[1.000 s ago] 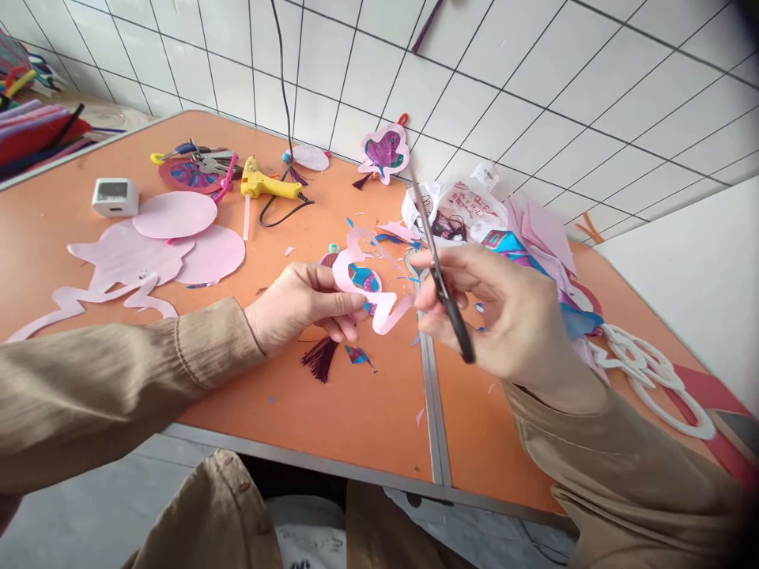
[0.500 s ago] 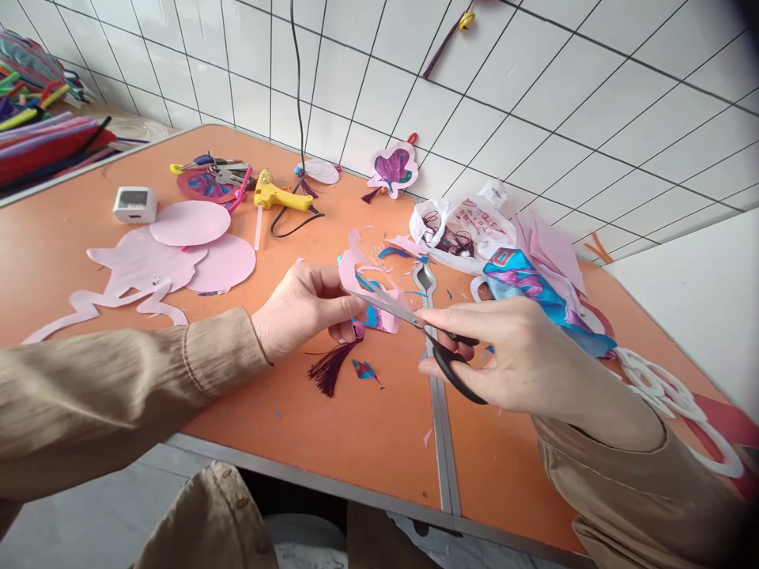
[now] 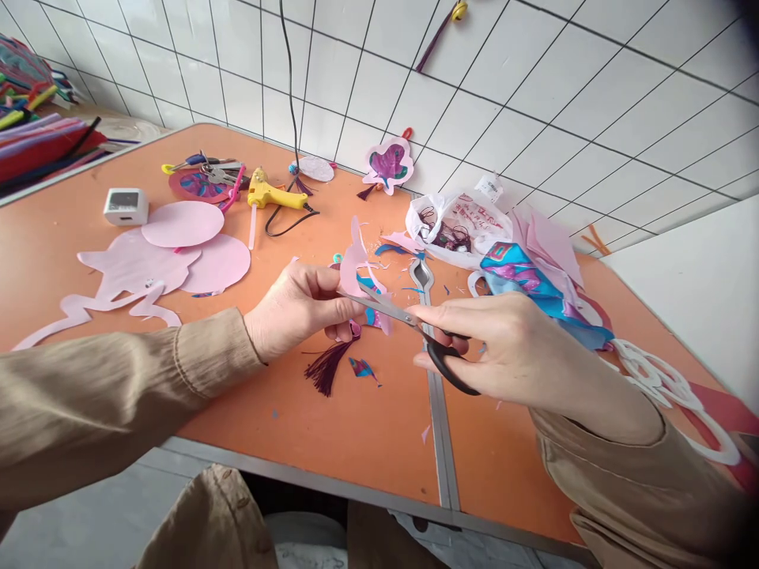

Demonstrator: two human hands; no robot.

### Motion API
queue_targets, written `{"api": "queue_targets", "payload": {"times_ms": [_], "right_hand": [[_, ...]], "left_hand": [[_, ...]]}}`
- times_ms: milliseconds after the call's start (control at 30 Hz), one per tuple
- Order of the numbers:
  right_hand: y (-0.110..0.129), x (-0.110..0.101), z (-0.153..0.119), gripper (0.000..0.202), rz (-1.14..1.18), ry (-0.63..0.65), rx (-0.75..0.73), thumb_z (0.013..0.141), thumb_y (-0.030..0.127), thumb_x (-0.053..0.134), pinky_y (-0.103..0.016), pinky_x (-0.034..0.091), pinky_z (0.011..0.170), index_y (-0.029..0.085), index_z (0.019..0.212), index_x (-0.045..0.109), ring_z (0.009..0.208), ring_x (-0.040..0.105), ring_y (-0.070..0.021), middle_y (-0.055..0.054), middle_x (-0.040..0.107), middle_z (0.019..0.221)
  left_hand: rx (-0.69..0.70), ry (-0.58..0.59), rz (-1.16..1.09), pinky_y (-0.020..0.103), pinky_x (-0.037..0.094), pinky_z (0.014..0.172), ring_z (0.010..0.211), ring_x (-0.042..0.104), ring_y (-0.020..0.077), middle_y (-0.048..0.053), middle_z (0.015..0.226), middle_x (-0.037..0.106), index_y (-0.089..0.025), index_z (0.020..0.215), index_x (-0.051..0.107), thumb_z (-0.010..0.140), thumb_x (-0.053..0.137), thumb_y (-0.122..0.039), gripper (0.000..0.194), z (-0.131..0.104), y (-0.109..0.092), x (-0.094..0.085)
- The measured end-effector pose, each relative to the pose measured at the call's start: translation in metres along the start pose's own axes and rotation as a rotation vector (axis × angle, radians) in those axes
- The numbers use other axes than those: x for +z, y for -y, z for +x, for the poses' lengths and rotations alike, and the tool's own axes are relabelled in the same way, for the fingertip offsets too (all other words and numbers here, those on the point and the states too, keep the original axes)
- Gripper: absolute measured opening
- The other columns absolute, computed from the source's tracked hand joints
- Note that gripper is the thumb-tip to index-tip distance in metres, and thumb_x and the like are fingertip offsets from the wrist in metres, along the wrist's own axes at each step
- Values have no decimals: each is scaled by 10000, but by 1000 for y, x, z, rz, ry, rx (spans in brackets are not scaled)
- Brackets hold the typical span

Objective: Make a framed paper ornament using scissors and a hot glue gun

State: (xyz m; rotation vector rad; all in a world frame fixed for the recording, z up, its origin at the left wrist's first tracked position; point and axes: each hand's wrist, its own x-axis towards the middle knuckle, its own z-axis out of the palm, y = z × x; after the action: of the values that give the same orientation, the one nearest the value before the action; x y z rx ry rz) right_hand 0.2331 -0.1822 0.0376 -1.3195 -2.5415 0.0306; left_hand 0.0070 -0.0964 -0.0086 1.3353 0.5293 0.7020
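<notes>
Left hand (image 3: 296, 308) has a tight thumb-and-finger grip on a pink cutout strip (image 3: 351, 273), and the right hand (image 3: 510, 348) has its fingers in the black handles of the scissors (image 3: 451, 367), blades parted a little. The strip's up in the air between the hands, over the orange bench (image 3: 356, 435). A second ago the scissors were pointing up and away from it, with the strip dangling in a loose zigzag; now the blades angle over to the left fingertips, right by the pink. Compared with half a second back it's nearly the same pose. Can't tell if the blades are actually biting into the strip, since they overlap there. The blue patterned piece (image 3: 372, 318) behind them is mostly covered, and the top of the dark tassel (image 3: 327, 367) is tucked close to the left fingers, so I can't say if that's held too. Farther out, the yellow glue gun (image 3: 276, 195) is in plain sight, the white plastic bag (image 3: 489, 225) has lettering I can't read, and the yellow bell (image 3: 458, 11) is up at the top edge.
</notes>
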Motion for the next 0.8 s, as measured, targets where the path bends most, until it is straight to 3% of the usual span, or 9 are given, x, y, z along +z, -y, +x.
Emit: {"api": "queue_targets", "payload": {"times_ms": [200, 400, 800], "right_hand": [[1, 2, 3, 97, -23, 13, 8, 832, 208, 618, -278, 313, 492, 204, 736, 632, 504, 499, -120, 8, 575, 595], [1, 4, 3, 80, -83, -10, -3, 844, 233, 589, -279, 294, 482, 212, 804, 655, 508, 496, -128, 8, 574, 589], [4, 3, 2, 122, -115, -35, -10, 843, 231, 589, -280, 271, 463, 222, 903, 694, 508, 494, -136, 3, 588, 588]], "left_hand": [[-24, 23, 17, 190, 519, 476, 501, 625, 103, 43, 632, 704, -100, 710, 730, 643, 869, -369, 310, 0, 1, -1], [-31, 33, 22, 194, 526, 487, 508, 630, 108, 54, 638, 710, -106, 707, 734, 631, 867, -436, 364, 1, 3, -2], [-44, 0, 62, 202, 538, 511, 518, 636, 112, 64, 646, 720, -97, 746, 759, 652, 868, -361, 300, 0, 0, -1]]}}
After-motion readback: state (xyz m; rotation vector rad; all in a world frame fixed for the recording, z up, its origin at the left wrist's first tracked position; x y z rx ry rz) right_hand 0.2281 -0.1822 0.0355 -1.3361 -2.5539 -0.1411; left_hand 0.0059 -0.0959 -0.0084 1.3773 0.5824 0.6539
